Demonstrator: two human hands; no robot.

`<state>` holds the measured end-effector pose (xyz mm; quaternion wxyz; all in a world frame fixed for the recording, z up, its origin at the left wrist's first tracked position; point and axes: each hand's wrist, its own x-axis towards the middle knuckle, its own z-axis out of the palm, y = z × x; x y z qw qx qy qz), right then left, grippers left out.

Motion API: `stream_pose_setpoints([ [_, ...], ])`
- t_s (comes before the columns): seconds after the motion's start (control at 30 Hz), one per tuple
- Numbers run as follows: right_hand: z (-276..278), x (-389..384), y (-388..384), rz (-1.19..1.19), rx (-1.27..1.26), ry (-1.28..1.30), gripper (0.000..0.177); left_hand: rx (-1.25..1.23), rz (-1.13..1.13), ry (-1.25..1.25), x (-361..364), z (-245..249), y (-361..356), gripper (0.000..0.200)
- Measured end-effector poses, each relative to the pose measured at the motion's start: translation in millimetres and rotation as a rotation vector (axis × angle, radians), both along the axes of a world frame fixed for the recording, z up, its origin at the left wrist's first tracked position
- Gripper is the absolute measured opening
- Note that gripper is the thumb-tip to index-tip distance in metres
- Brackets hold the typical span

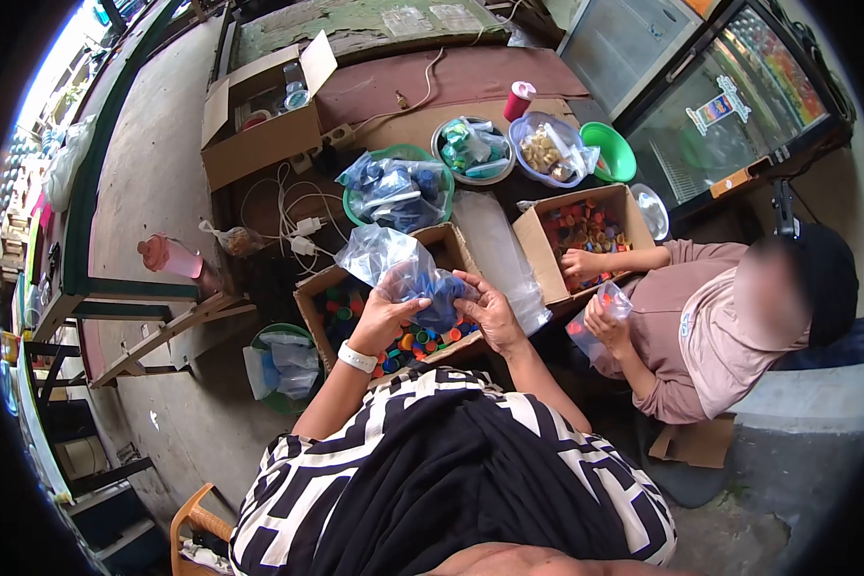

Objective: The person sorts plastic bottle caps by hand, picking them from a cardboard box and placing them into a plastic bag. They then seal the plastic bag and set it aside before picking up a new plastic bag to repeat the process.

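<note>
Gripping clear bag (398, 261) of blue caps (442, 296) w/ both hands: left hand (384, 322) & right hand (491, 312) clenched on it, just above cardboard box (309, 312) of coloured caps (410, 342).

A garment (451, 480) with bold black-and-white geometric stripes fills the lower centre. A white band (357, 358) circles the wrist behind the left hand (386, 315).

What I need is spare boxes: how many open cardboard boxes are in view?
3. An upper-left box; a middle box of caps under the bag held by left hand and right hand; a right box of more caps by the co-worker. Others may be hidden.
</note>
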<state>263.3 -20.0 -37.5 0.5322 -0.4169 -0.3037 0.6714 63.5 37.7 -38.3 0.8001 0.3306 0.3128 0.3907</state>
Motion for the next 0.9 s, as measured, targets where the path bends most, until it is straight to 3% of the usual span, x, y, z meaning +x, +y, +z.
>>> stream_pose_setpoints([
  [0.27,-14.9,3.5,-4.6,0.032,-0.052,-0.037,0.035,-0.017,0.003,-0.014,-2.3,-3.7,0.8,0.06],
  [0.57,12.4,-10.6,-2.2,0.097,0.016,0.081,0.043,-0.005,0.033,-0.028,-14.9,2.9,-3.6,0.059],
  [0.9,5.0,-12.6,-6.3,0.104,-0.006,0.03,0.038,0.032,0.041,-0.07,-20.4,6.0,-10.3,0.054],
])
